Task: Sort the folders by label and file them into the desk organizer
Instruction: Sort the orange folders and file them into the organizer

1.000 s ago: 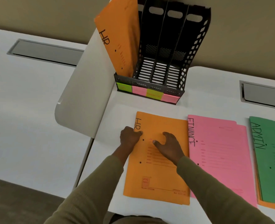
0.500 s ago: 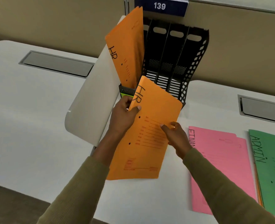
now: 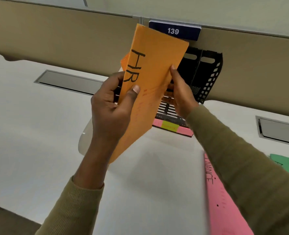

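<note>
Holding the orange HR folder [image 3: 154, 68] upright in a two-handed grip, left hand [image 3: 113, 107] and right hand [image 3: 181, 95], above the desk organizer [image 3: 206, 77]; pink folder [image 3: 225, 200] and green folder [image 3: 287, 165] wait on the worktop [image 3: 38, 133], unfiled.

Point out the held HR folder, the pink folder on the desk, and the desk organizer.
HR folder [image 3: 154, 65]: head view, on its orange front face.
Pink folder [image 3: 225, 209]: head view, on its cover below the lettering.
Desk organizer [image 3: 209, 77]: head view, on its right perforated side wall.

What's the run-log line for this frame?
stage: filing | held: orange paper folder marked HR | left hand: grips left edge | right hand: grips right edge | target: black plastic desk organizer | folder: above slots, not seated
</note>
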The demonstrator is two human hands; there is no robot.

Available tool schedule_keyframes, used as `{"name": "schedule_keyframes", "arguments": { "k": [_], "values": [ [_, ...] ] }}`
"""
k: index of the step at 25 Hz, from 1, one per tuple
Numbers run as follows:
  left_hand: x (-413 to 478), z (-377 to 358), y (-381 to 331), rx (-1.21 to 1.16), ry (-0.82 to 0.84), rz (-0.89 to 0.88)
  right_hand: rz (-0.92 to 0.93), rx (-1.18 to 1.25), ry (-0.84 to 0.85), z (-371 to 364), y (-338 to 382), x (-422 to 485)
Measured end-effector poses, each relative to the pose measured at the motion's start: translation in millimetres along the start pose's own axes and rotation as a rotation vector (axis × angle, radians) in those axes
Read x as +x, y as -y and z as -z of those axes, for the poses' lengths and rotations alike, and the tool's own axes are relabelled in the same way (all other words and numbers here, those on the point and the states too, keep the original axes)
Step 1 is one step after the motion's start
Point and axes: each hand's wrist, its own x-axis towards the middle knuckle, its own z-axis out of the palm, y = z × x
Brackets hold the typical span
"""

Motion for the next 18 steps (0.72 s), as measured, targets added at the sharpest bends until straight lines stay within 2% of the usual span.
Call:
{"name": "schedule_keyframes", "arguments": {
  "k": [3,9,18],
  "values": [
    [11,-4,4,-0.038,0.009,-0.081,0.092,0.009,0.015,-15,38,30],
    [30,-18,22,-0.106,0.046,-0.12,0.212,0.017,-0.003,-29,89,81],
    [78,-47,87,-0.394,0.048,0.063,0.287,-0.107,-0.036,-15,107,128]
  ]
}}
